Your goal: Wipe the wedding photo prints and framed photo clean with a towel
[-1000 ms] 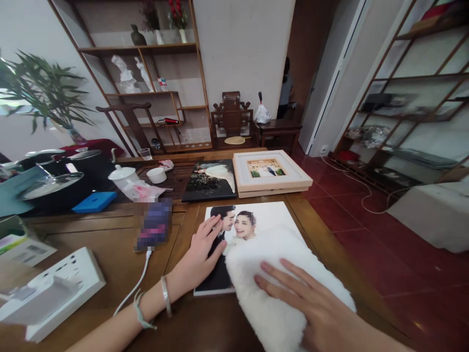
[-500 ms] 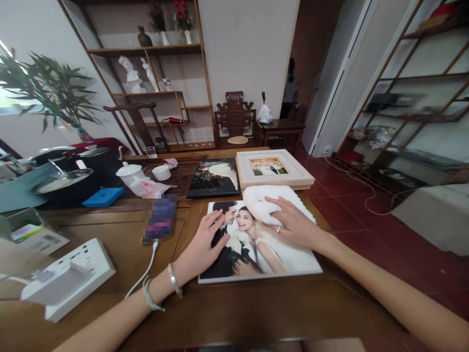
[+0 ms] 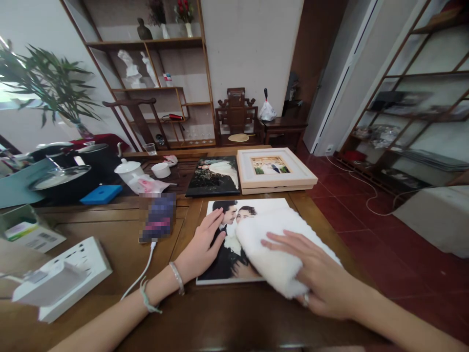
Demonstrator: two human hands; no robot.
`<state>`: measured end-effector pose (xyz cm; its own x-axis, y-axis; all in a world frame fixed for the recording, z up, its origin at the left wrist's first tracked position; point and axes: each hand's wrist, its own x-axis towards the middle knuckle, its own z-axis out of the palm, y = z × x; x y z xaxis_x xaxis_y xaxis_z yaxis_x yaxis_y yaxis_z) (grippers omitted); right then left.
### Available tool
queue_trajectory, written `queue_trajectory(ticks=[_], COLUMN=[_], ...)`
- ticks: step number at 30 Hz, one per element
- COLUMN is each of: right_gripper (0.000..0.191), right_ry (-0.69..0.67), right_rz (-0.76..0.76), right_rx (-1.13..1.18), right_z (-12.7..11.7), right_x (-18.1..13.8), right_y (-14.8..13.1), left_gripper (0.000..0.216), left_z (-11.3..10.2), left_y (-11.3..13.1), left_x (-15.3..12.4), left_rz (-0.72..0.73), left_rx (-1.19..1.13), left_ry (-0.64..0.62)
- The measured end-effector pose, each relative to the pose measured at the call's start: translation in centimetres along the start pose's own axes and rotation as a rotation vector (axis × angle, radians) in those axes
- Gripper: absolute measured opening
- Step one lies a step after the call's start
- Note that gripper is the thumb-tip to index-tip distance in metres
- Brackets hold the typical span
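A large photo panel [image 3: 229,264] of a couple lies face up on the wooden table in front of me. My left hand [image 3: 205,244] rests flat on its left side, fingers stretched out and thumb apart, holding nothing. Over the panel's right half, a fluffy white towel [image 3: 273,259] is bunched under my right hand [image 3: 311,266]. The fingers of that hand press on the towel, with the thumb side curled at its lower edge. The towel covers the panel's lower right corner and part of the pictured face.
Behind the panel lie a dark photo panel [image 3: 214,176] and a light wooden picture frame [image 3: 306,178]. Leftward are a blurred-out phone [image 3: 159,217] on a white cable, a power strip [image 3: 73,278], a blue box [image 3: 101,194], a lidded white pot [image 3: 128,168] and dark pans [image 3: 62,183].
My right hand and the towel have slid down the panel toward me, from its upper right to its lower right. My left hand stays in place on the panel.
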<state>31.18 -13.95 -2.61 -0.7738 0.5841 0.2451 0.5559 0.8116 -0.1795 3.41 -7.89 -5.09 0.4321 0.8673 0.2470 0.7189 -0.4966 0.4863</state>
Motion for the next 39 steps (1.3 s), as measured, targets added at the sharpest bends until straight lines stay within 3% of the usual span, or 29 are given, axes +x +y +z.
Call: queue_trajectory(ticks=[3, 8, 12, 18, 21, 26, 30, 33, 36, 39], right_gripper=[0.014, 0.025, 0.024, 0.021, 0.029, 0.026, 0.03, 0.028, 0.027, 0.025], right_ry=[0.11, 0.181, 0.078, -0.1, -0.165, -0.078, 0.064, 0.083, 0.035, -0.037], right_rz=[0.094, 0.181, 0.157, 0.052, -0.034, 0.059, 0.152, 0.181, 0.189, 0.16], right_rx=[-0.05, -0.135, -0.117, -0.001, 0.063, 0.078, 0.009, -0.046, -0.077, -0.078], right_z=[0.0, 0.2, 0.5, 0.2, -0.5, -1.3, -0.6, 0.1, 0.5, 0.4], right_x=[1.6, 5.2, 6.2, 3.1, 2.1, 4.2, 7.0, 8.3, 8.2, 6.8], right_y=[3.4, 7.0, 5.3, -2.5, -4.4, -1.5, 2.6, 4.3, 4.0, 1.6], left_gripper=[0.044, 0.044, 0.045, 0.043, 0.043, 0.045, 0.046, 0.046, 0.047, 0.046], left_z=[0.0, -0.1, 0.0, 0.3, 0.1, -0.1, -0.1, 0.0, -0.1, 0.1], left_y=[-0.2, -0.4, -0.4, -0.5, -0.4, -0.4, -0.5, -0.6, -0.7, -0.8], left_x=[0.1, 0.3, 0.3, 0.3, 0.3, 0.3, 0.4, 0.4, 0.4, 0.4], left_rz=[0.044, 0.061, 0.034, -0.003, -0.003, 0.005, 0.015, 0.019, 0.011, 0.018], left_rx=[0.012, 0.028, 0.017, -0.001, -0.003, -0.007, -0.017, -0.022, -0.024, -0.027], left_ry=[0.015, 0.006, 0.006, 0.008, -0.019, -0.052, -0.052, -0.043, -0.042, -0.024])
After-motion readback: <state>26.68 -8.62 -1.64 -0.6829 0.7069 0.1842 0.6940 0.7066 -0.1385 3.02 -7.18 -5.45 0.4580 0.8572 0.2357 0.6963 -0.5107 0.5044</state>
